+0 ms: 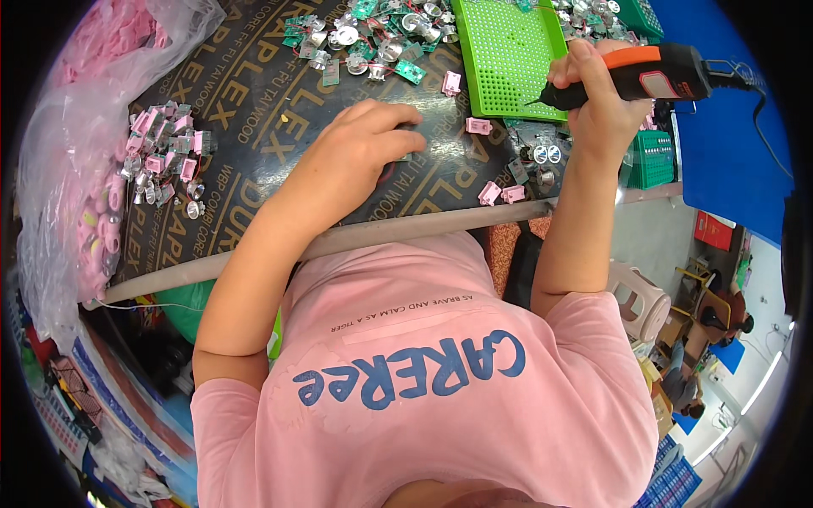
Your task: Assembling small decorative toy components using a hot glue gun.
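Left hand [368,146] low over patterned board [246,110], fingers bent, cannot tell if pinching; right hand [603,106] wrapped round black-orange corded tool [669,72], tip left beside green perforated tray [470,63]; far left, clear bag [182,21] holding pink parts [110,38].

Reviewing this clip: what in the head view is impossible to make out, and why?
In the head view:
- Whatever lies under the left hand: mostly hidden by its fingers.
- The tip's shape on the black-and-orange power tool in the right hand: too small.
- The far end of the bright green tray: cut off by the upper edge.
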`<state>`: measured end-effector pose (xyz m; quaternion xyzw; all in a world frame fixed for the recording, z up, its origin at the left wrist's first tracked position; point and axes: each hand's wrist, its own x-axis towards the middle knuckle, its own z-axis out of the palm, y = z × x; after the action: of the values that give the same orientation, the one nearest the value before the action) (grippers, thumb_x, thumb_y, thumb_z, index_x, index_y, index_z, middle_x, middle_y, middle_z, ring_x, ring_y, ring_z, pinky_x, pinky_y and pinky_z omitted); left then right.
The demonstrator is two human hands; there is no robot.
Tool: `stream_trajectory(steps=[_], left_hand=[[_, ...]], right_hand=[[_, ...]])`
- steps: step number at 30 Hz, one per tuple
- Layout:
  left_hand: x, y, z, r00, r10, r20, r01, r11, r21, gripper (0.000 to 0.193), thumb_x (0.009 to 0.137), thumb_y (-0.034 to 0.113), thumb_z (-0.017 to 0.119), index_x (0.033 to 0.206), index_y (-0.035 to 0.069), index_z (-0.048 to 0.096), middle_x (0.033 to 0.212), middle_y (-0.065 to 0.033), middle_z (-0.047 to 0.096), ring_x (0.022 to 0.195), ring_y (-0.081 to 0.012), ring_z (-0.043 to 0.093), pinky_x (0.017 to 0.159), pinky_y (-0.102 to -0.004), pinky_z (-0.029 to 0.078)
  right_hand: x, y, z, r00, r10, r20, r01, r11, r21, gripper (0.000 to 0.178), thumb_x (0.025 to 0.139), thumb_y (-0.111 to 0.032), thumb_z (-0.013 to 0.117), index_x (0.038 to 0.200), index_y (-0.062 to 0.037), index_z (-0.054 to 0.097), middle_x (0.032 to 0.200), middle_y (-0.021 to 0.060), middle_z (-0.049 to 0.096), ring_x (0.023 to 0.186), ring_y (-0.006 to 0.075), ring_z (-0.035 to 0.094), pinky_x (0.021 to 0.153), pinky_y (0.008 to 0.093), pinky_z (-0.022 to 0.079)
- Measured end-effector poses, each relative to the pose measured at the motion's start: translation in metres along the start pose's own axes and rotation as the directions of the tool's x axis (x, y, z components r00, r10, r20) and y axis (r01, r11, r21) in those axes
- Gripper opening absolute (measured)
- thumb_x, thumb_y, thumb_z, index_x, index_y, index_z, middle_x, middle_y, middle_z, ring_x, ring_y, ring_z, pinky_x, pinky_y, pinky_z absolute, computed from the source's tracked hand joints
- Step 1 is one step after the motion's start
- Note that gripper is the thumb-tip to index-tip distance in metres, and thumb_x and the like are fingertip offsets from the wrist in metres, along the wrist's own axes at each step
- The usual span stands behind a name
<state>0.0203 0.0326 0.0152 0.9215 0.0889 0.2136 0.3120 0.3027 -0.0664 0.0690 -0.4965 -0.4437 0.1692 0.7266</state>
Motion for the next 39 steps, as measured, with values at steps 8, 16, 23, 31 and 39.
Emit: stream_trajectory(steps=[8, 16, 23, 31, 39], left_hand=[[0.001, 0.037, 0.006, 0.964, -0.248, -0.099, 0.267, 0.920, 0.289, 0.035, 0.082, 0.011, 0.085, 0.112, 0.005, 0.068, 0.110, -0.0097, 0.071, 0.106, -0.0335, 0.063, 0.094, -0.0459, 0.049], [-0.010, 0.023, 0.020, 0.984, -0.079, -0.162, 0.110, 0.976, 0.189, 0.027, 0.081, 0.002, 0.081, 0.105, 0.006, 0.071, 0.105, -0.0083, 0.072, 0.099, -0.0302, 0.066, 0.089, -0.0435, 0.051], [-0.015, 0.026, 0.028, 0.973, -0.049, -0.226, 0.087, 0.984, 0.158, 0.026, 0.079, 0.005, 0.083, 0.102, 0.005, 0.071, 0.109, -0.0079, 0.072, 0.098, -0.0297, 0.065, 0.085, -0.0441, 0.053], [-0.018, 0.015, 0.039, 0.966, 0.005, -0.259, 0.056, 0.972, 0.228, 0.023, 0.080, 0.010, 0.083, 0.099, 0.006, 0.071, 0.109, -0.0064, 0.071, 0.096, -0.0288, 0.064, 0.084, -0.0433, 0.052], [-0.020, 0.022, 0.036, 0.964, -0.020, -0.266, 0.074, 0.978, 0.195, 0.031, 0.076, 0.006, 0.080, 0.106, 0.006, 0.070, 0.111, -0.0073, 0.070, 0.100, -0.0300, 0.064, 0.089, -0.0465, 0.052]], right_hand=[[-0.001, 0.010, -0.008, 0.999, 0.038, 0.029, -0.039, 0.999, 0.037, 0.010, 0.095, 0.003, 0.072, 0.090, -0.0010, 0.064, 0.070, 0.0091, 0.063, 0.060, 0.0198, 0.062, 0.063, 0.0379, 0.054], [-0.003, 0.008, -0.005, 1.000, 0.022, 0.006, -0.022, 0.999, 0.040, 0.010, 0.095, 0.003, 0.072, 0.092, -0.0019, 0.063, 0.071, 0.0091, 0.062, 0.060, 0.0202, 0.061, 0.063, 0.0384, 0.054], [0.003, -0.026, -0.003, 0.995, 0.023, 0.099, -0.033, 0.994, 0.102, 0.007, 0.101, -0.009, 0.061, 0.097, -0.0040, 0.061, 0.078, 0.0086, 0.058, 0.070, 0.0227, 0.058, 0.074, 0.0446, 0.051], [-0.032, -0.020, 0.074, 0.928, 0.131, 0.348, -0.252, 0.909, 0.332, 0.006, 0.101, -0.008, 0.056, 0.097, -0.0068, 0.053, 0.075, 0.0068, 0.054, 0.063, 0.0210, 0.054, 0.068, 0.0431, 0.051], [-0.040, -0.003, 0.088, 0.925, 0.130, 0.357, -0.238, 0.931, 0.277, 0.017, 0.094, 0.006, 0.068, 0.095, -0.0046, 0.054, 0.075, 0.0101, 0.064, 0.061, 0.0185, 0.061, 0.063, 0.0387, 0.054]])
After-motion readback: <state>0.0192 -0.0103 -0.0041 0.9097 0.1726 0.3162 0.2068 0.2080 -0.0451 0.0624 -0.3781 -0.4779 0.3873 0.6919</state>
